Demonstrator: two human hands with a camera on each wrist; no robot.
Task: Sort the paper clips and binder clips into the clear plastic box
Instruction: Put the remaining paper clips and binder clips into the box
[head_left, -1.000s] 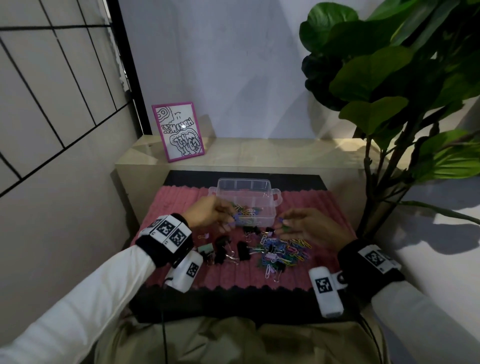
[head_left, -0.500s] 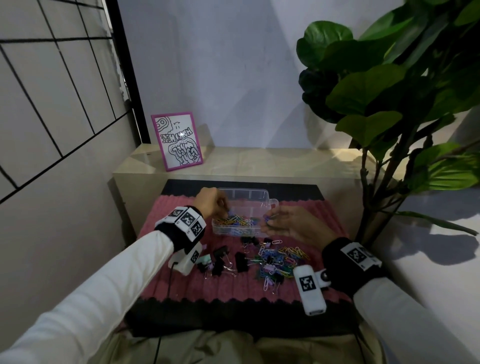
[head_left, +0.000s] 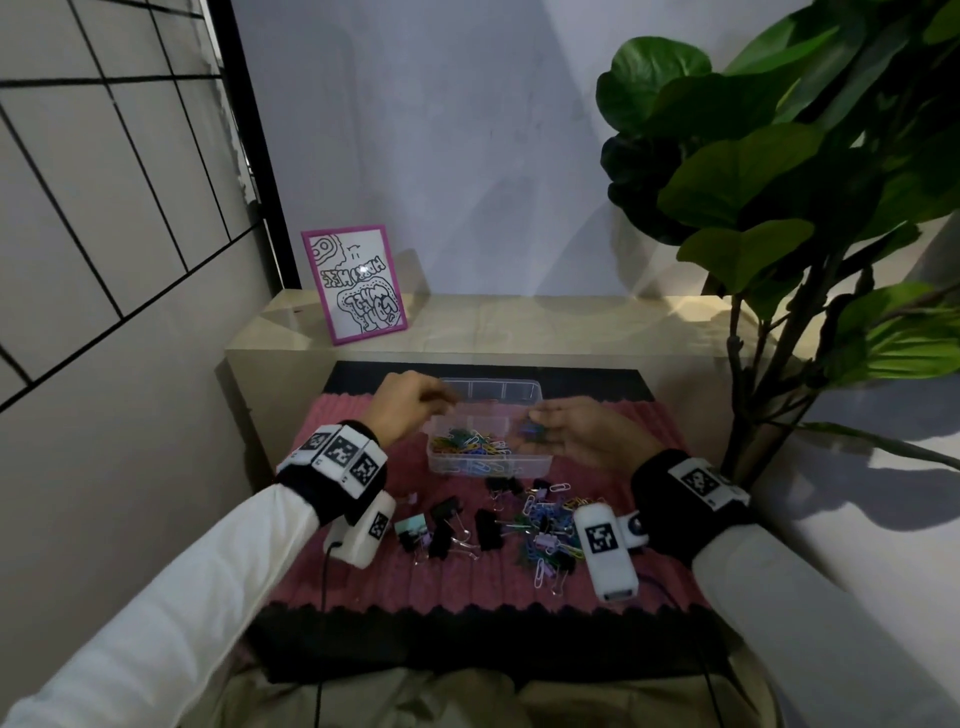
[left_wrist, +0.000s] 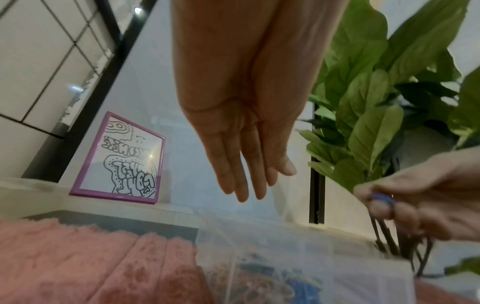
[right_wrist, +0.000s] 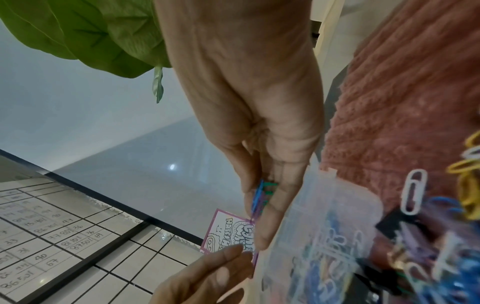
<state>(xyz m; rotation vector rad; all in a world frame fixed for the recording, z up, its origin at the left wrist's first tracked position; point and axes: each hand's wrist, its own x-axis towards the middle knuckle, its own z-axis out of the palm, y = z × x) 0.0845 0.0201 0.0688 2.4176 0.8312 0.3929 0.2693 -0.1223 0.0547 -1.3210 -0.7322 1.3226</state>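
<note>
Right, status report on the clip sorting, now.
Left hand open, empty, over clear plastic box. Right hand pinching paper clips above the box. Binder clips still on mat. No obstruction.

A ribbed pink mat (head_left: 363, 577) with a black zigzag border covers the low surface. On it stands the clear plastic box (head_left: 488, 462), with coloured paper clips inside. Nearer the person lie black binder clips (head_left: 488, 530) and a loose heap of paper clips (head_left: 545, 535). Behind, a beige ledge (head_left: 519, 322) carries a purple-framed drawing (head_left: 358, 283).
</note>
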